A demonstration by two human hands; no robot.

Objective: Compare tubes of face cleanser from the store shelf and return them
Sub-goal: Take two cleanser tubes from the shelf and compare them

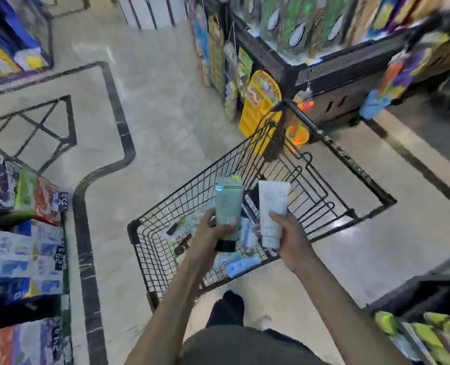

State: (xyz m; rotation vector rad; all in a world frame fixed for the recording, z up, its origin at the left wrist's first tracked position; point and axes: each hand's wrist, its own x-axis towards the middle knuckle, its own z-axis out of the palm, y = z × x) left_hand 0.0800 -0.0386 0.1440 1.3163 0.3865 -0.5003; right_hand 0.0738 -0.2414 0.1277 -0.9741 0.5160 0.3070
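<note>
In the head view, a black wire shopping cart [323, 164] stands on the floor and holds several small cosmetic items [247, 234], blurred. Above it, the left hand [208, 233] grips a green tube [227, 206], fingers curled around it, black cap toward the person. The right hand [288, 233] holds a white tube [272, 206] the same way. Both 2 tubes point away, nearly parallel.

— Which texts are showing legibly?
— Shelf-edge price tags on the left display are reading "135.0" [63, 201], "23.9" [60, 256] and "24.9" [56, 341].
— And the tubes?
— Print on the green tube [227, 206] and white tube [272, 210] is blurring beyond reading.
</note>
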